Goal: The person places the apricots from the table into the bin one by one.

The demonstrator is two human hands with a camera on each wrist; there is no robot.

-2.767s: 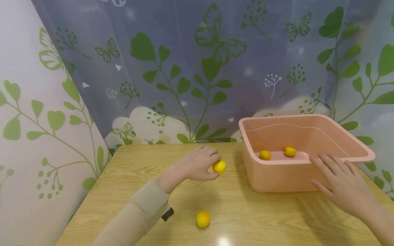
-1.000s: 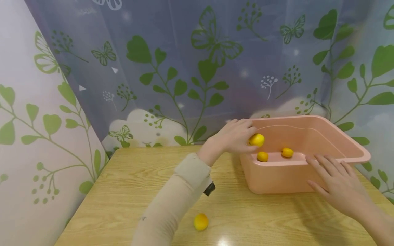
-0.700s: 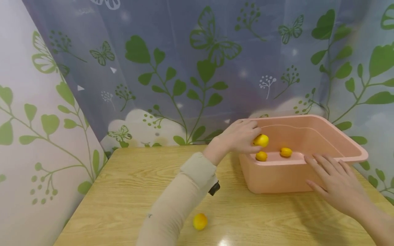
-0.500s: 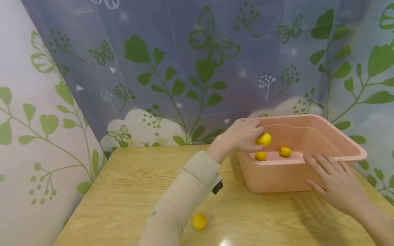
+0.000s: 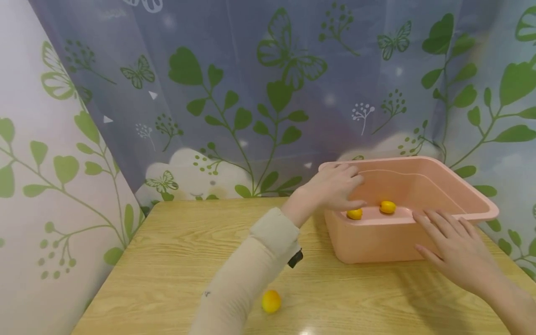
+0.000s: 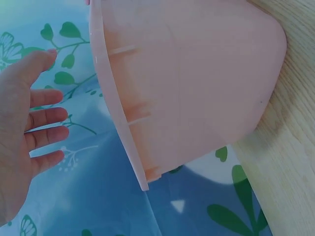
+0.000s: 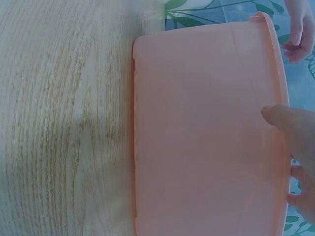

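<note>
My left hand (image 5: 335, 188) is above the left end of a pink plastic tub (image 5: 385, 242), fingers parted and holding nothing. The left wrist view shows that palm and fingers (image 6: 47, 115) beside the tub's rim. Fairly straight fingers of my right hand (image 5: 458, 246) rest over the tub's near rim. In the right wrist view its thumb (image 7: 275, 116) lies by the outer wall. Inside the tub are a small orange-yellow fruit (image 5: 354, 214) and another like it (image 5: 387, 207). A yellow-orange round fruit (image 5: 271, 301) lies on the table. The lemon-like fruit held earlier is out of sight.
The wood-grain table (image 5: 188, 251) carries the tub at its right side. Behind it hangs a blue curtain (image 5: 234, 93) printed with leaves and butterflies, and a pale patterned cloth (image 5: 50, 186) covers the left side.
The left hand carried the yellow lemon-like fruit rightward over the tub and let it go; that fruit has dropped from view. The right hand has stayed at the rim.
</note>
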